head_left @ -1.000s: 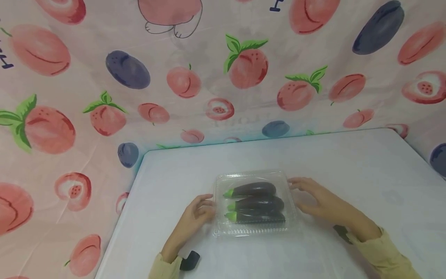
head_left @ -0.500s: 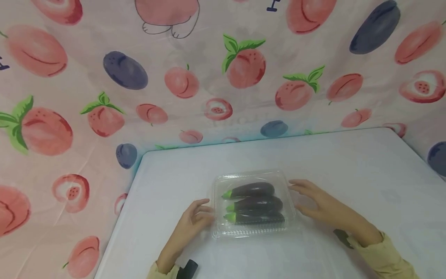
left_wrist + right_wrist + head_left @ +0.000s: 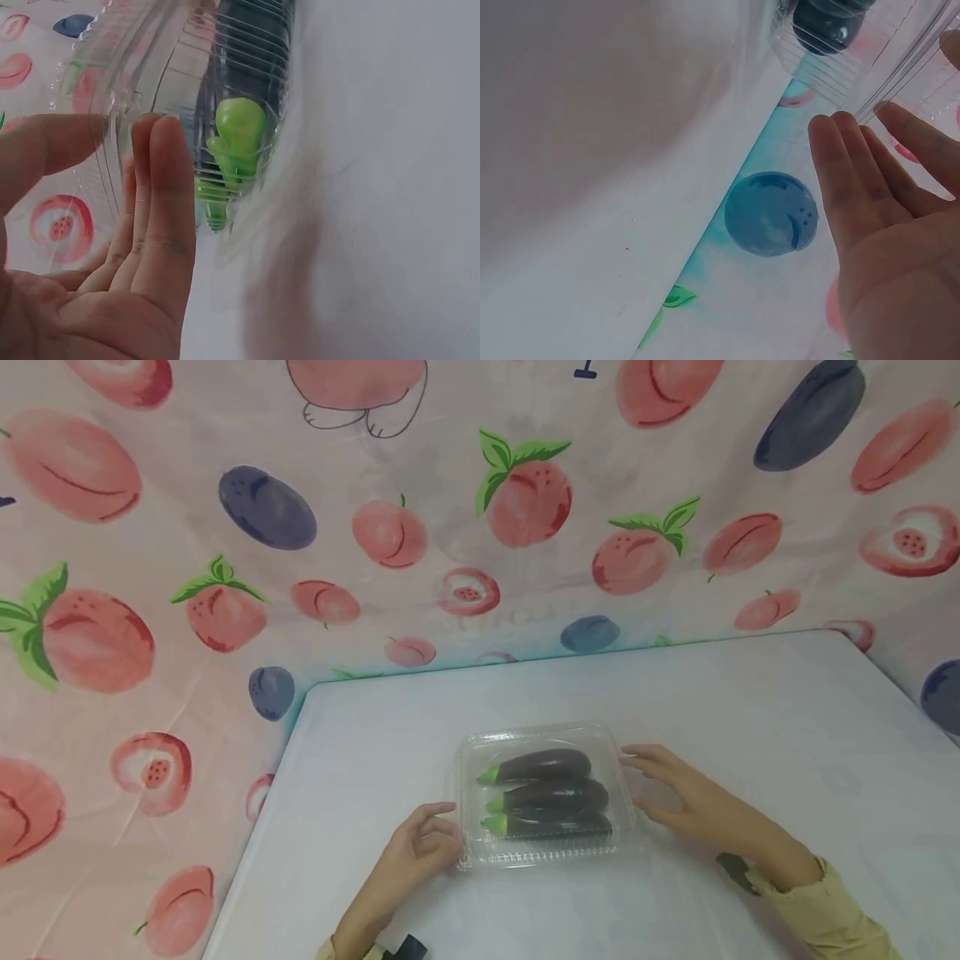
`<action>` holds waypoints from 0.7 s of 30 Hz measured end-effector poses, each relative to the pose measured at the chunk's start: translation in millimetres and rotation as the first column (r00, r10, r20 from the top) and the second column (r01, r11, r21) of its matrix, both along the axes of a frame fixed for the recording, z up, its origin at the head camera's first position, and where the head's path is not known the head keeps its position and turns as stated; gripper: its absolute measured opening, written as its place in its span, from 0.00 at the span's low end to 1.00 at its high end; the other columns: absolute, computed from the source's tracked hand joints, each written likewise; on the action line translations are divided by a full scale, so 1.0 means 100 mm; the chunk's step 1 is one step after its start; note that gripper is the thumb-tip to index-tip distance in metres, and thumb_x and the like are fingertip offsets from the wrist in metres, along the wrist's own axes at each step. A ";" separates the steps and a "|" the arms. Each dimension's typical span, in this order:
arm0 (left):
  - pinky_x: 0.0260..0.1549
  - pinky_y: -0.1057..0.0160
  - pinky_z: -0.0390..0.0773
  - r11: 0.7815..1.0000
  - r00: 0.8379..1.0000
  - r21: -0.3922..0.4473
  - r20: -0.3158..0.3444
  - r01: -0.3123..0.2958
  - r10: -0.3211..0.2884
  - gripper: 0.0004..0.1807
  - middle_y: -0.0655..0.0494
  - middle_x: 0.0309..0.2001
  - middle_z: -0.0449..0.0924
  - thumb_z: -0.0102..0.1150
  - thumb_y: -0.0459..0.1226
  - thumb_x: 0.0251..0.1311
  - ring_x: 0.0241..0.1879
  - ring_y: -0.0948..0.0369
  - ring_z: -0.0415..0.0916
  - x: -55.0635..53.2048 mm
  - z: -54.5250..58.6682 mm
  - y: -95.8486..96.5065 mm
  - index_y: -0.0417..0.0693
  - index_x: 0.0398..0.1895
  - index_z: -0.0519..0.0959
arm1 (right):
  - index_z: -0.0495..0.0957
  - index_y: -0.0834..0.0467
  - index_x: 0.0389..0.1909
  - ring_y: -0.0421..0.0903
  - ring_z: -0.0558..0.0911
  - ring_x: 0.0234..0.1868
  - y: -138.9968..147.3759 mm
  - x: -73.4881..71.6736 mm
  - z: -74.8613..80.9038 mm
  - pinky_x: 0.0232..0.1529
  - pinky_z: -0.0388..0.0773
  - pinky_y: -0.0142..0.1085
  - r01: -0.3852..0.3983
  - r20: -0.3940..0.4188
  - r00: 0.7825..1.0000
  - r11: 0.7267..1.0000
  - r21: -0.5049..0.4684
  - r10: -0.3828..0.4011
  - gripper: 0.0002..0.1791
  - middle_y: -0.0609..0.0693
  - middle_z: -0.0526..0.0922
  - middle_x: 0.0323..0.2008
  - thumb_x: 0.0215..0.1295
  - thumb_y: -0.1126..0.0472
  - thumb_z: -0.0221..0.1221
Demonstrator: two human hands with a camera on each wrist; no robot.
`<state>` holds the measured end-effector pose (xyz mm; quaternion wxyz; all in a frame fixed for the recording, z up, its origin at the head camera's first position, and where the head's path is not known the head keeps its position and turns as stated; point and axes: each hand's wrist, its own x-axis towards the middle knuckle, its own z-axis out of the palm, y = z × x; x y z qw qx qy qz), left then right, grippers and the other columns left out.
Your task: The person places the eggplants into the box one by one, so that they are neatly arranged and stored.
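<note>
A clear plastic clamshell box (image 3: 540,856) lies on the white table with three eggplants inside. The far eggplant (image 3: 546,766), the middle eggplant (image 3: 558,795) and the near eggplant (image 3: 558,825) have green stem ends pointing left. My left hand (image 3: 412,852) is at the box's left side, its fingertips and thumb at the rim. In the left wrist view, those fingers (image 3: 171,187) are mostly straight against the ribbed wall. Across the box, my right hand (image 3: 693,793) has extended fingers at the right edge. The right wrist view shows these fingertips (image 3: 844,124) beside the rim.
The white table (image 3: 750,710) extends around the box on all sides. A fruit-printed cloth (image 3: 525,602) hangs behind and to the left of it. Dark wrist devices show at both of my sleeves, including the right sleeve (image 3: 817,910).
My left hand has slid slightly toward the near end of the box's left edge. The right hand and the box hold almost the same place.
</note>
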<state>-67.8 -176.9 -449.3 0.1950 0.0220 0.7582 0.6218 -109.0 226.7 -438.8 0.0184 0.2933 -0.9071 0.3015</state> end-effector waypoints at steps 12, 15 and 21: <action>0.44 0.62 0.82 0.999 1.000 0.030 0.017 -0.024 0.024 0.36 0.48 0.46 0.78 0.66 0.36 0.60 0.40 0.60 0.82 0.00 0.00 0.03 0.39 0.70 0.63 | 0.66 0.60 0.67 0.56 0.81 0.54 0.03 0.09 0.03 0.51 0.83 0.45 0.044 0.163 0.986 0.987 -0.152 -0.019 0.29 0.56 0.77 0.59 0.69 0.60 0.62; 0.44 0.63 0.82 0.999 1.000 0.047 0.019 -0.025 0.025 0.36 0.49 0.46 0.78 0.66 0.35 0.60 0.39 0.60 0.82 0.00 0.00 0.03 0.39 0.70 0.63 | 0.65 0.61 0.68 0.52 0.81 0.54 0.04 0.13 0.04 0.51 0.82 0.41 0.070 0.248 0.968 0.982 -0.173 -0.025 0.29 0.55 0.79 0.57 0.70 0.58 0.61; 0.44 0.63 0.82 0.998 0.999 0.058 0.016 -0.030 0.029 0.36 0.49 0.45 0.77 0.67 0.34 0.59 0.39 0.61 0.82 0.00 0.00 0.05 0.38 0.69 0.63 | 0.64 0.65 0.68 0.51 0.81 0.53 0.08 0.16 0.05 0.47 0.82 0.33 0.103 0.423 0.906 0.972 -0.211 -0.004 0.30 0.58 0.80 0.56 0.71 0.56 0.60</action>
